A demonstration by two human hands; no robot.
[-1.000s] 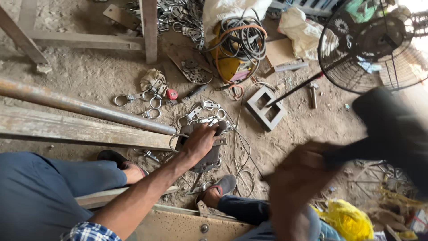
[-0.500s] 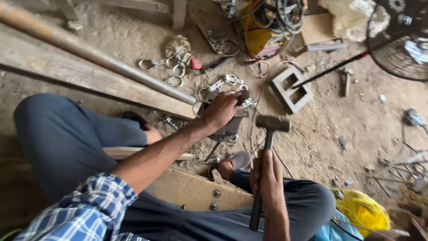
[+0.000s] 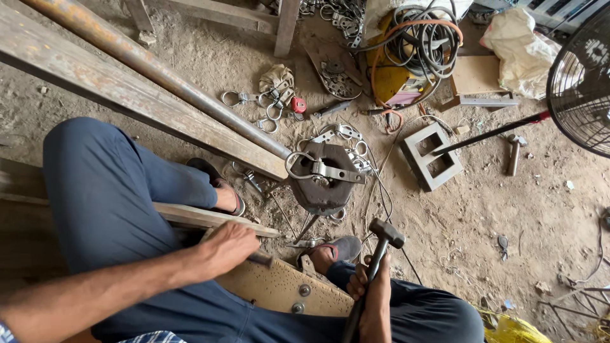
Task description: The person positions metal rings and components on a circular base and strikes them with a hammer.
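The right hand had its fingers wrapped tight round the hammer handle, head raised. Ahead of those fingers, the metal clasp lay on the dark iron block. The left hand curled over a wooden plank edge, apparently holding nothing else. A square, centred blow would probably serve best.

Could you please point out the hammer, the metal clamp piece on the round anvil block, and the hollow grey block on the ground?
hammer (image 3: pixel 387 232): head view, on its steel head.
metal clamp piece (image 3: pixel 325 170): head view, on its flat strap.
hollow grey block (image 3: pixel 413 152): head view, on its left wall.
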